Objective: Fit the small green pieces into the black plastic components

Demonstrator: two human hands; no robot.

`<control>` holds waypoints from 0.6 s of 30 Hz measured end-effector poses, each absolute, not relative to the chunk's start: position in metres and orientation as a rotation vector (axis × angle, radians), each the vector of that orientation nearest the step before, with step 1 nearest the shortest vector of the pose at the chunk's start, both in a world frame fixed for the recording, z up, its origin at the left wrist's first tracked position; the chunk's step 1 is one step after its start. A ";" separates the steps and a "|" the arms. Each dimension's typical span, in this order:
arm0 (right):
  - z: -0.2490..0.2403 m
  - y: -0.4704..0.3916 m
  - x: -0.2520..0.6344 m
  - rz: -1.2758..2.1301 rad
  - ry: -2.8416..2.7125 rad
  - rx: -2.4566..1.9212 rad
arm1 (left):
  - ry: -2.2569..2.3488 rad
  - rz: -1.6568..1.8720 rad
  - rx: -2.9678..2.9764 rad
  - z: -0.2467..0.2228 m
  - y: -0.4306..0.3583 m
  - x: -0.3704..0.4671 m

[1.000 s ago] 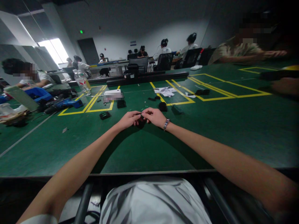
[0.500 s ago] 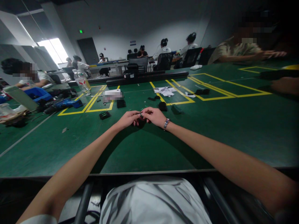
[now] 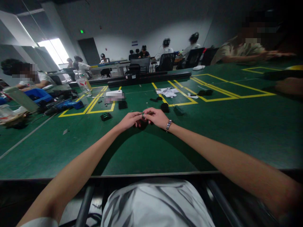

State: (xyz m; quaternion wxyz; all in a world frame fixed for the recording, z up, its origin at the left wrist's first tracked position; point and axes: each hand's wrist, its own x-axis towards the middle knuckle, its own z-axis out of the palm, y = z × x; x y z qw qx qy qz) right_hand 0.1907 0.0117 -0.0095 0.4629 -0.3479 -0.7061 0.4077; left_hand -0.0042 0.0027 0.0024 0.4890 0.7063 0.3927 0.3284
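My left hand point(image 3: 131, 120) and my right hand point(image 3: 155, 117) meet just above the green table point(image 3: 146, 151), fingertips pinched together. Between them is a small dark piece point(image 3: 143, 115), mostly covered by the fingers and too small to name. A metal-banded watch or bracelet point(image 3: 169, 124) circles my right wrist. To the left of my hands lies a black holder with green parts in it point(image 3: 105, 116). Beyond them stands a black slotted block point(image 3: 122, 105). Close behind my right hand is another black block point(image 3: 164, 107), with a dark translucent piece point(image 3: 179, 110) beside it.
Yellow tape marks rectangles on the table. White papers point(image 3: 168, 92) lie beyond my hands. At left are a blue power drill point(image 3: 65, 106), a blue bin point(image 3: 38, 94) and a clear bottle point(image 3: 83, 83). Long black bars point(image 3: 151, 78) line the far edge. Other people sit around.
My two hands stay almost in the same place, with only a slight shift of the fingers around the small piece. The things on the table have not moved.
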 end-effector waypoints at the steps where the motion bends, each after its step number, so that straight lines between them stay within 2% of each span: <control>1: -0.010 0.012 0.191 1.001 -1.733 -0.855 | 0.951 0.797 1.715 0.002 0.003 -0.004; 18: -0.011 0.016 0.192 1.002 -1.705 -0.901 | 0.942 0.798 1.704 0.001 0.003 -0.004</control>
